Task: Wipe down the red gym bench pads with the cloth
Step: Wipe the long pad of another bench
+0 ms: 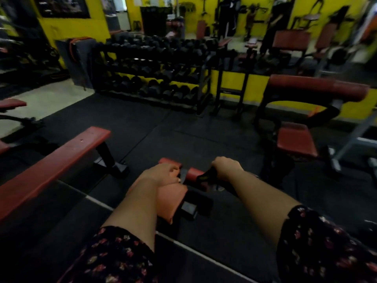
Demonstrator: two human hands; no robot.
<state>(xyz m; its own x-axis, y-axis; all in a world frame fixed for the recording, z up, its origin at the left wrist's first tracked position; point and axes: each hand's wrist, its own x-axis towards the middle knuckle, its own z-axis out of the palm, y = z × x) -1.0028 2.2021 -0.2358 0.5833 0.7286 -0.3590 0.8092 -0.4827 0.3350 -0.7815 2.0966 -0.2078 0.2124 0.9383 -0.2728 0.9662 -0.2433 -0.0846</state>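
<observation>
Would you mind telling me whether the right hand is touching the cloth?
Touching. The head view shows the right hand curled round the upper end of the cloth, with no gap between them.

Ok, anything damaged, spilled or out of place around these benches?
Nothing plainly wrong. The flat bench pad at left carries a small pale speck near its far end, too blurred to call a tear or dirt. No spill shows on the floor mats. The right hand grips the cloth.
</observation>
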